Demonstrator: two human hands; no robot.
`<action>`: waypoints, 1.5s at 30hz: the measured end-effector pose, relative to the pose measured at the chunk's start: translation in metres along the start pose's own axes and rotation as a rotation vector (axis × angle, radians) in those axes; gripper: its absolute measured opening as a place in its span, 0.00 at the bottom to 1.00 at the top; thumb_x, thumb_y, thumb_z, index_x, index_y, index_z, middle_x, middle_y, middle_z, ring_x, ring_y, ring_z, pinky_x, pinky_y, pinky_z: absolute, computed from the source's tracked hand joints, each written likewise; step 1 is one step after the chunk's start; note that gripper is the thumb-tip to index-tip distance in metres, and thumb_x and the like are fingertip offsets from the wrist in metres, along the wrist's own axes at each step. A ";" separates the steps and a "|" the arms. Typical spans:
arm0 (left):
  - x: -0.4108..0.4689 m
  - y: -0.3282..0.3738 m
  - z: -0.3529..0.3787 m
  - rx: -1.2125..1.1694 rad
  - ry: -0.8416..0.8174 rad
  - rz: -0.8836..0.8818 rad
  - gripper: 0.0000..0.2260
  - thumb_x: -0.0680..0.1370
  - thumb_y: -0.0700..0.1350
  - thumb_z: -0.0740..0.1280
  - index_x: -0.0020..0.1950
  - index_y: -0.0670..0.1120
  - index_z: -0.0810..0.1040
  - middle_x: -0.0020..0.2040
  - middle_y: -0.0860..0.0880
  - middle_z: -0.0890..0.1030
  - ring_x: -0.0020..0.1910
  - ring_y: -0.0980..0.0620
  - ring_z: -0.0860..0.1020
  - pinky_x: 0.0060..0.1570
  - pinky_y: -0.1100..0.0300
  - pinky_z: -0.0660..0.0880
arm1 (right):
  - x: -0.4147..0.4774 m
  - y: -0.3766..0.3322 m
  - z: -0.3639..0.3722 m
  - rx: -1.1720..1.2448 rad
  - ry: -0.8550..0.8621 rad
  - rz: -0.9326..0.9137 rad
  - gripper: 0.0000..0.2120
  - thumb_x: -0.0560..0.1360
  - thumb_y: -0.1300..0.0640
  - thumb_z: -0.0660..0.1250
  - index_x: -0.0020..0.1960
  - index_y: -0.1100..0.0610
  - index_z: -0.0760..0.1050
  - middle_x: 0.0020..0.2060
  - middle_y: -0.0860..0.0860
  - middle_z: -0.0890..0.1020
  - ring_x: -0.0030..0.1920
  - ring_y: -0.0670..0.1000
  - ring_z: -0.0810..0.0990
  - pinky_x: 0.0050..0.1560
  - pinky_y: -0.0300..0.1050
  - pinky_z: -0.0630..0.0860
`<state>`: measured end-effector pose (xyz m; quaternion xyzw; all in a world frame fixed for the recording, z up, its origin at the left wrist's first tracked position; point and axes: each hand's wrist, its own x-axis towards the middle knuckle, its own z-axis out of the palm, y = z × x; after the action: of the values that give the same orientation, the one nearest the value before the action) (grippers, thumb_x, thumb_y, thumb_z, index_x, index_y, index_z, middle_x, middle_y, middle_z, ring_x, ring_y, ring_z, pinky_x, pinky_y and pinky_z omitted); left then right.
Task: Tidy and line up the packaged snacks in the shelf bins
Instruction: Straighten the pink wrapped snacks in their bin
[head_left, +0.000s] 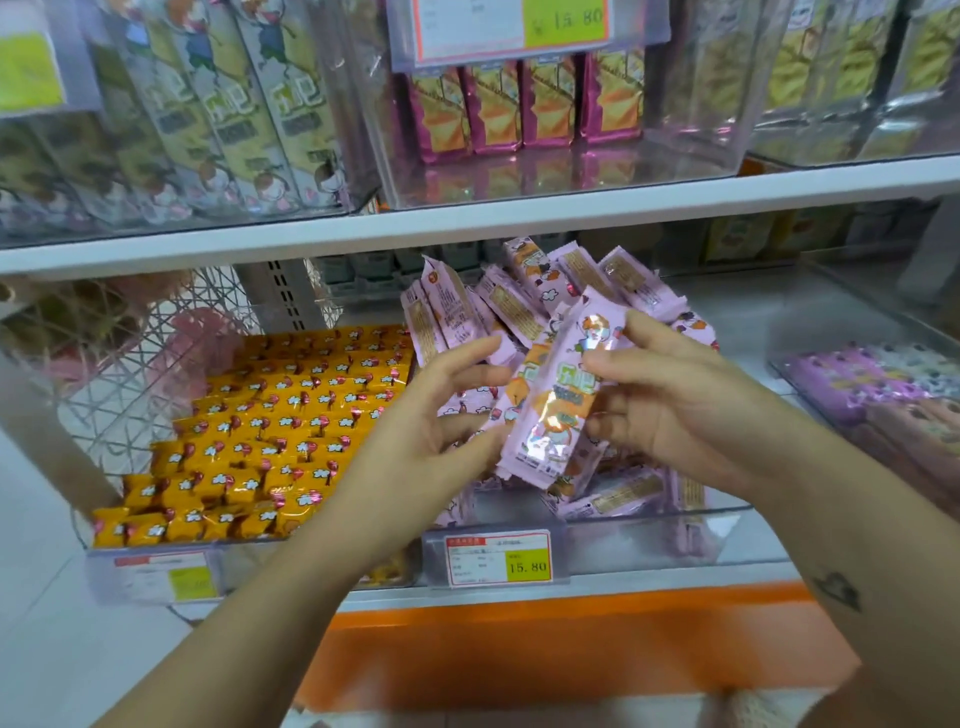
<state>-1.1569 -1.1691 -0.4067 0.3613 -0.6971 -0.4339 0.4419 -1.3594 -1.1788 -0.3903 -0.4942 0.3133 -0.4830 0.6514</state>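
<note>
Reaching into the middle clear bin (597, 540) on the lower shelf, both hands work among a jumbled pile of pink snack packs (519, 306). The right hand (675, 400) pinches one long pink pack (558, 410) by its right edge, thumb on the glossy front and the other fingers (613, 434) curled behind it; the pack stands nearly upright, leaning a little to the right, just above the heap. The left hand (436, 415) is beside it on the left with its fingers (478, 348) spread and loosely bent, the tips touching or almost touching the pack's left edge, I cannot tell which. Behind them, more pink packs lean at all angles against the far side of the bin, and others lie flat near the front wall.

To the left, a neighbouring bin holds yellow snack packs (270, 431) laid in neat rows. To the right, purple packs (883, 395) lie in another bin. A price tag (498, 558) reading 15.80 is clipped to the front of the middle bin. On the shelf above, pink-and-orange packets (524, 104) stand upright in a row.
</note>
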 end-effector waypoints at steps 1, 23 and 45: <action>0.001 -0.001 -0.002 0.002 0.008 0.014 0.23 0.76 0.35 0.66 0.64 0.57 0.70 0.58 0.56 0.77 0.41 0.61 0.78 0.39 0.69 0.73 | 0.001 0.000 0.000 -0.008 0.002 -0.017 0.21 0.67 0.62 0.69 0.59 0.55 0.72 0.46 0.54 0.84 0.40 0.50 0.81 0.34 0.40 0.78; 0.007 -0.009 -0.035 0.427 0.262 0.080 0.06 0.74 0.43 0.71 0.42 0.52 0.77 0.41 0.55 0.82 0.43 0.60 0.80 0.47 0.67 0.76 | 0.002 0.046 0.025 -0.985 -0.030 -0.182 0.20 0.71 0.57 0.73 0.61 0.48 0.75 0.48 0.42 0.76 0.43 0.44 0.80 0.50 0.48 0.79; 0.004 -0.030 -0.027 1.075 -0.212 0.009 0.17 0.73 0.67 0.57 0.45 0.57 0.76 0.45 0.62 0.72 0.69 0.61 0.58 0.73 0.46 0.34 | 0.002 0.017 -0.012 -1.492 0.370 -0.054 0.07 0.73 0.50 0.69 0.47 0.51 0.74 0.34 0.45 0.79 0.37 0.46 0.76 0.41 0.42 0.71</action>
<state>-1.1299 -1.1911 -0.4269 0.4874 -0.8629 -0.0484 0.1242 -1.3641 -1.1837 -0.4101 -0.7213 0.6480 -0.2344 0.0706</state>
